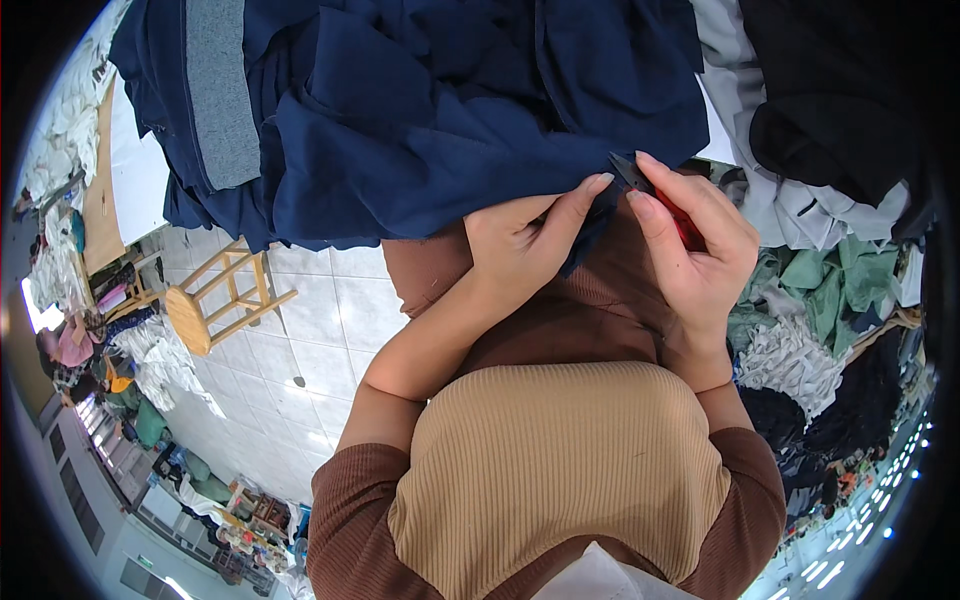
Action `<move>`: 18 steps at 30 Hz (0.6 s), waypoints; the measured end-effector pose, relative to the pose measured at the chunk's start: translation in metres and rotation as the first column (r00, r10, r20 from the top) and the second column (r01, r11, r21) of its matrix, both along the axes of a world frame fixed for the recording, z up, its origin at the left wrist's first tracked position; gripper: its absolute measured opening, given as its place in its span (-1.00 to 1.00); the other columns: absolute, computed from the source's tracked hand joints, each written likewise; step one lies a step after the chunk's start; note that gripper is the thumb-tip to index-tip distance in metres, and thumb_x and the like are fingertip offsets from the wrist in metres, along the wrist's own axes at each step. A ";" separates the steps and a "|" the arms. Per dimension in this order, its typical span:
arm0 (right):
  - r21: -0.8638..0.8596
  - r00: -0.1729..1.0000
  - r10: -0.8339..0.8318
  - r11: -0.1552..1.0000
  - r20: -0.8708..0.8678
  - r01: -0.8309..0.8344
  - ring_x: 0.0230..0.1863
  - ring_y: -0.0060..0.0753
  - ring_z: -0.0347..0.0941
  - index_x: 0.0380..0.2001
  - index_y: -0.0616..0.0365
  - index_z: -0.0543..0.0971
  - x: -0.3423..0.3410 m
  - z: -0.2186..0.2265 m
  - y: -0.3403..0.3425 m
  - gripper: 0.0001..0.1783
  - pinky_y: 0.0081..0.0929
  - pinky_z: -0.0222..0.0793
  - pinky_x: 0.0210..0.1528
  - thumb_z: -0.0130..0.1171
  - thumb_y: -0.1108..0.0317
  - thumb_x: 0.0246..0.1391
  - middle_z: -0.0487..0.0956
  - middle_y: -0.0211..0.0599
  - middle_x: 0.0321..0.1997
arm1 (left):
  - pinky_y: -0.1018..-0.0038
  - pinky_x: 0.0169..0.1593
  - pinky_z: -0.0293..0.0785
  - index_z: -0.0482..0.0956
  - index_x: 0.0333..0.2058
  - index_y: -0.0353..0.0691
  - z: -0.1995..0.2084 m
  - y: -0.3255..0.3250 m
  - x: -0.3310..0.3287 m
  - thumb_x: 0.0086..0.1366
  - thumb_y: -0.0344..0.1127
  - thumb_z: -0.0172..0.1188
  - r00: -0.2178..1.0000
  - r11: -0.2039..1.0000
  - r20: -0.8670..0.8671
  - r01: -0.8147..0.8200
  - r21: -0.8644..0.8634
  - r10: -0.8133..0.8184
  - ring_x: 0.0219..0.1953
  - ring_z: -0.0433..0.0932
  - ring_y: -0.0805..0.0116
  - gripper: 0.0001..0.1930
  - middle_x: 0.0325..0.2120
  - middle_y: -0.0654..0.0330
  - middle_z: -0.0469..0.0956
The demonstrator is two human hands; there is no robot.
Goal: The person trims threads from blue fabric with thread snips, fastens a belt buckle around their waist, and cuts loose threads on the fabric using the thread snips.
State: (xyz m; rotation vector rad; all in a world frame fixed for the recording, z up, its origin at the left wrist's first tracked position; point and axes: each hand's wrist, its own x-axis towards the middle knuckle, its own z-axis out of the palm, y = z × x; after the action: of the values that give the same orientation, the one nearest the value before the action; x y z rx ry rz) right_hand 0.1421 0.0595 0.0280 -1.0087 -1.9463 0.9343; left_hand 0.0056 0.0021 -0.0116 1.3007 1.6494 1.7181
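A large spread of navy blue cloth [400, 110] covers the table in front of me and hangs over its near edge. My left hand [515, 245] is closed, pinching the cloth's near edge between thumb and fingers. Just right of it, my right hand [700, 240] grips small thread snips [634, 174] with dark blades and a red handle. The blade tips point up and left, at the cloth edge beside my left thumb; whether they touch a thread is too small to tell. A grey strip [220, 95] lies across the cloth at the left.
A wooden stool [192, 318] stands on the tiled floor [310, 300] to my left. White cloth [725, 60] and black cloth [830, 100] lie at the right, above heaps of green [850, 275] and white fabric [795, 365]. A person [75, 345] is at the far left.
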 end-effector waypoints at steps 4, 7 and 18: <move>0.019 1.000 -0.003 1.000 0.004 0.003 -0.50 -0.47 0.48 -0.33 0.28 0.61 0.000 -0.002 0.000 -0.76 -0.68 0.35 -0.41 0.27 0.58 -0.19 0.59 -0.19 -0.46 | 0.70 -0.57 0.28 0.61 -0.57 -0.39 -0.005 0.000 0.000 0.08 -0.49 0.27 1.000 1.000 -0.004 -0.005 0.017 0.005 -0.69 0.44 0.58 -0.90 -0.72 0.25 0.52; 0.008 1.000 -0.014 1.000 0.005 0.014 -0.51 -0.48 0.47 -0.34 0.28 0.61 0.000 -0.001 0.000 -0.77 -0.69 0.34 -0.42 0.27 0.58 -0.18 0.59 -0.20 -0.47 | 0.69 -0.58 0.28 0.61 -0.56 -0.39 -0.005 -0.001 0.000 0.07 -0.49 0.27 1.000 1.000 0.013 0.008 -0.007 -0.008 -0.69 0.44 0.58 -0.90 -0.72 0.24 0.52; -0.189 0.927 -0.212 0.969 -0.308 0.158 -0.35 -0.69 0.27 -0.06 0.33 0.41 0.010 -0.020 0.006 -0.68 -0.76 0.15 -0.29 0.05 0.52 0.08 0.47 -0.36 -0.29 | 0.72 -0.59 0.16 0.49 -0.71 -0.36 0.009 0.000 -0.013 0.11 -0.49 0.24 0.960 0.995 0.273 -0.037 -0.093 0.061 -0.69 0.27 0.71 -0.76 -0.78 0.42 0.37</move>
State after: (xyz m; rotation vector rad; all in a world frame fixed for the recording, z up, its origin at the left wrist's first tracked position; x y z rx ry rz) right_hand 0.1521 0.0659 0.0079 -1.0346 -1.4926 1.0864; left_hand -0.0071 0.0022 -0.0023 0.9387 1.5853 1.7451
